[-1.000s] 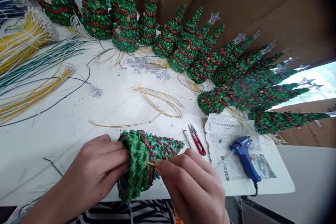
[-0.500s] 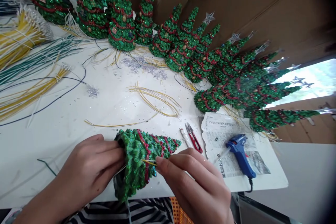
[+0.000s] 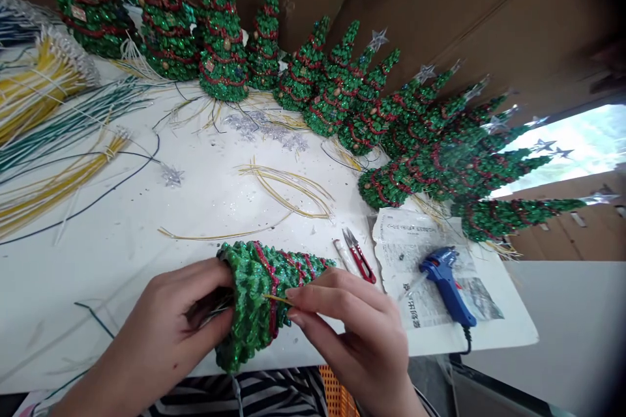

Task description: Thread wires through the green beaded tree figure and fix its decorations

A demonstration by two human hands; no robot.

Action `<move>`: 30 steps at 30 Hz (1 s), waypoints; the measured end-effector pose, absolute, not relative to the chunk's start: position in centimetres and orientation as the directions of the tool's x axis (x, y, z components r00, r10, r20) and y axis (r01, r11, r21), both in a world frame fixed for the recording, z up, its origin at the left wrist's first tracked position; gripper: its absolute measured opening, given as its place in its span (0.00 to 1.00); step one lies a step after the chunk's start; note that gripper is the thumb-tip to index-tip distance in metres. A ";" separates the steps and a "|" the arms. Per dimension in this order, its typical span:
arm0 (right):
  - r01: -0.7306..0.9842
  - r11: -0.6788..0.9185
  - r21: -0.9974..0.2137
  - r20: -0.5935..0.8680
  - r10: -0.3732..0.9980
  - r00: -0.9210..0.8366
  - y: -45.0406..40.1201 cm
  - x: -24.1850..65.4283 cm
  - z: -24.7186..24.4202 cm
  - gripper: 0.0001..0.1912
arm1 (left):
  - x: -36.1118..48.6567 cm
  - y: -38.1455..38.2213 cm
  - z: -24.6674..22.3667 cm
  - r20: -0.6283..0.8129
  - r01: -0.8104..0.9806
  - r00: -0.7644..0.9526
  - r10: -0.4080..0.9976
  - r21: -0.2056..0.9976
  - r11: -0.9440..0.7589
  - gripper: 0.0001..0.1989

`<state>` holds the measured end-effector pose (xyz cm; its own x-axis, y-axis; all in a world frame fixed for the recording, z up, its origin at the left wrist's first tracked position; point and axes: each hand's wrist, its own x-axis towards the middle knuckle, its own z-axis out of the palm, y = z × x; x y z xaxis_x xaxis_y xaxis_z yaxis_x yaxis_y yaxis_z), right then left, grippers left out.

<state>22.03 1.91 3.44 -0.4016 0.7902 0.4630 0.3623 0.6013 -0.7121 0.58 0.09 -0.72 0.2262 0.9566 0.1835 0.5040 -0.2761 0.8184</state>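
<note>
A small green glittered Christmas tree (image 3: 247, 316) with red garland lies on its side over the table's near edge, tip to the right. My left hand (image 3: 163, 316) grips it at the hollow base, fingertips hidden inside the opening and thumb against the lower rim. Thin wires show faintly between those fingers. With thumb and forefinger, my right hand (image 3: 355, 322) pinches a short yellow wire (image 3: 274, 298) that sticks out of the tree's side near the garland. Red thread snips (image 3: 359, 257) lie just beyond my right hand.
Several decorated trees (image 3: 225, 58) stand along the back and right. A blue glue gun (image 3: 447, 287) rests on newspaper (image 3: 398, 241) at the right. Loose yellow wires (image 3: 293, 189) lie mid-table, clear plastic stars (image 3: 267, 127) behind them, and wire bundles (image 3: 53, 78) at the left.
My left hand has opened out around the base, its thumb now apart from the fingers. My right hand has shifted slightly left, still pinching the yellow wire. The view has tilted a little.
</note>
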 end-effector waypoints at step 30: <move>0.284 0.651 -0.704 0.506 0.740 -0.444 3.1 21.8 -0.4 0.14 | 0.2 -0.4 -1.1 0.435 0.653 0.226 0.872 0.597 -0.467 0.13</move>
<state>21.85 3.13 -0.43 -0.4438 0.7396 0.5059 0.2835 0.6515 -0.7037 0.20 -0.43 -1.14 0.2255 0.8715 0.4354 0.6526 -0.4670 0.5967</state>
